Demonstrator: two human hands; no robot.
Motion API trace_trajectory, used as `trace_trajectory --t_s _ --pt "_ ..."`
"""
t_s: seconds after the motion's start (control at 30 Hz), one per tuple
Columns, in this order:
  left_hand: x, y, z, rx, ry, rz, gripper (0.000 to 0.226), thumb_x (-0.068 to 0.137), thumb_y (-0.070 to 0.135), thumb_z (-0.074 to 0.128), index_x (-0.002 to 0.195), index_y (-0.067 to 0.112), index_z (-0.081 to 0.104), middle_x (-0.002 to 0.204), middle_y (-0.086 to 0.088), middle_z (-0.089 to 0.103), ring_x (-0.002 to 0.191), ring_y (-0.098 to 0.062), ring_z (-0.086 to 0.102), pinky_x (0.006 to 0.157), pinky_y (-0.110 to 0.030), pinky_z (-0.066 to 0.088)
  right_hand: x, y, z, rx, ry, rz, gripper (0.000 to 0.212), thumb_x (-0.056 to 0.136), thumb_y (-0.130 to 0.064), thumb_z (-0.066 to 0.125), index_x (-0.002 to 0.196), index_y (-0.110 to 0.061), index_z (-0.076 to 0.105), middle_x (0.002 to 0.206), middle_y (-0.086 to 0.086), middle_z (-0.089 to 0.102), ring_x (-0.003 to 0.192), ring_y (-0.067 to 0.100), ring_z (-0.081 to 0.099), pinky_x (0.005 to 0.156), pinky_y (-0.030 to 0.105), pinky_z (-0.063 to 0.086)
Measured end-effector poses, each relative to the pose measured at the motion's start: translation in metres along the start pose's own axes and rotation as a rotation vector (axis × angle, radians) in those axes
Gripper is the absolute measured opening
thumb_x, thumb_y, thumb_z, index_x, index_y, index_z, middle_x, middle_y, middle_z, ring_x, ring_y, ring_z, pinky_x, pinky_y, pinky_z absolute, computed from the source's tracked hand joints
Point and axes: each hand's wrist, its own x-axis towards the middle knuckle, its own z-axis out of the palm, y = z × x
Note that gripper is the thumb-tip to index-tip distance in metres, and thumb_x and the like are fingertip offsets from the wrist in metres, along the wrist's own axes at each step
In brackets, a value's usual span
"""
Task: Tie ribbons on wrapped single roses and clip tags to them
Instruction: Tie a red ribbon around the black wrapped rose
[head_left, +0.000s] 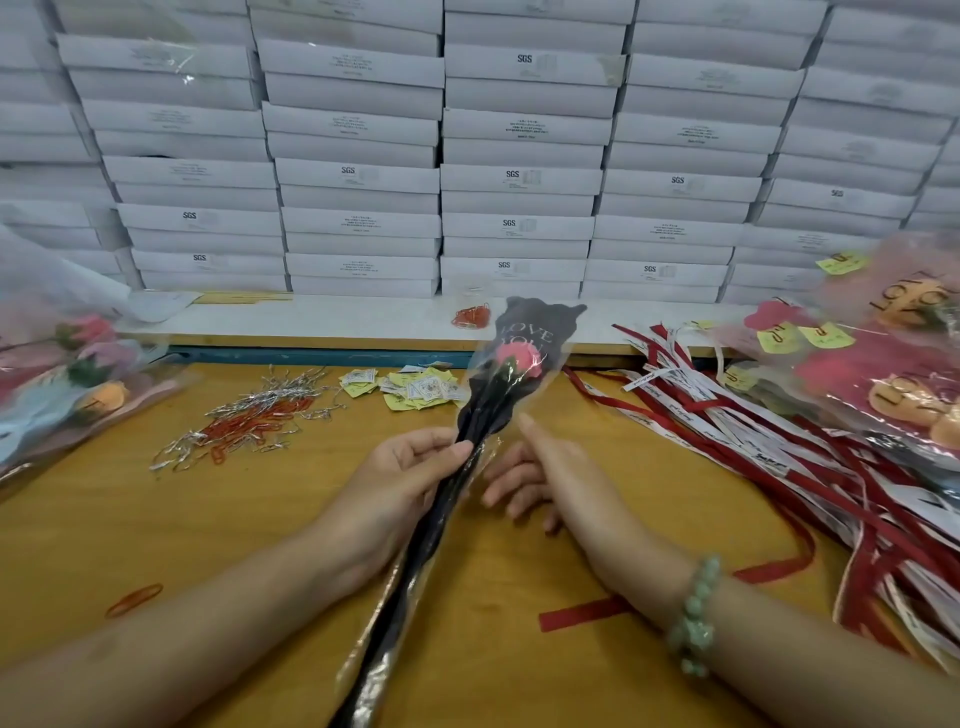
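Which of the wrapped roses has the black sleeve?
The pink rose gripped by the left hand; the left pile and right pile have pale blue or pink wraps.

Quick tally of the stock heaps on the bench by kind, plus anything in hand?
Rose heaps: 2 (left rose heap, right rose heap)
Ribbon heap: 1
Tag heap: 1
Clip heaps: 2 (clips with silver ties, ledge clips)
Held rose: 1, in the left hand grip
Total: 7
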Motion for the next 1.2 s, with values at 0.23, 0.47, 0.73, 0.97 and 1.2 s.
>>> trace_trajectory --t_s 0.23,0.47,0.73,0.97,1.2 --pt "-0.001 -0.001 0.0 0.053 -0.033 0.053 0.047 0.077 0.012 0.069 0.122 0.003 0.062 0.12 -0.018 0.066 0.112 -0.028 0.064 0.096 -0.038 0.053 -0.006 0.007 0.003 0.042 -0.032 -0.162 0.018 0.093 -0.036 0.06 0.084 -0.021 0.061 0.067 -0.013 0.067 0.06 0.0 0.062 0.048 0.015 0.042" --pt "-0.002 0.003 0.003 -0.029 -0.07 0.038 0.047 0.079 0.007 0.065 0.126 0.004 0.057 0.117 -0.016 0.069 0.099 -0.021 0.069 0.081 -0.027 0.058 -0.002 0.006 -0.006 0.16 -0.095 -0.131 0.014 0.093 -0.024 0.063 0.08 -0.019 0.059 0.063 -0.01 0.065 0.059 0.001 0.061 0.049 0.013 0.045" --pt "0.005 0.006 -0.005 -0.137 -0.188 -0.063 0.026 0.083 0.004 0.059 0.109 -0.003 0.058 0.096 -0.017 0.067 0.083 -0.02 0.068 0.073 -0.025 0.057 -0.001 0.006 -0.007 0.214 -0.119 -0.129 0.012 0.092 -0.022 0.064 0.091 -0.013 0.056 0.071 -0.004 0.064 0.06 0.003 0.06 0.048 0.014 0.046" --pt "0.004 0.007 -0.006 -0.09 -0.242 -0.057 0.009 0.085 0.001 0.058 0.094 -0.001 0.059 0.084 -0.011 0.069 0.077 -0.017 0.068 0.073 -0.023 0.057 -0.001 0.007 -0.008 0.194 -0.143 -0.142 0.012 0.092 -0.025 0.064 0.087 -0.016 0.058 0.07 -0.007 0.067 0.062 0.002 0.062 0.05 0.014 0.047" --pt "0.003 0.008 -0.004 -0.119 -0.186 -0.053 0.013 0.081 -0.001 0.061 0.094 -0.001 0.059 0.084 -0.015 0.069 0.075 -0.02 0.069 0.071 -0.025 0.058 -0.002 0.005 -0.011 0.236 -0.181 -0.109 0.013 0.092 -0.024 0.063 0.09 -0.013 0.059 0.068 -0.008 0.066 0.062 0.003 0.062 0.05 0.015 0.048"
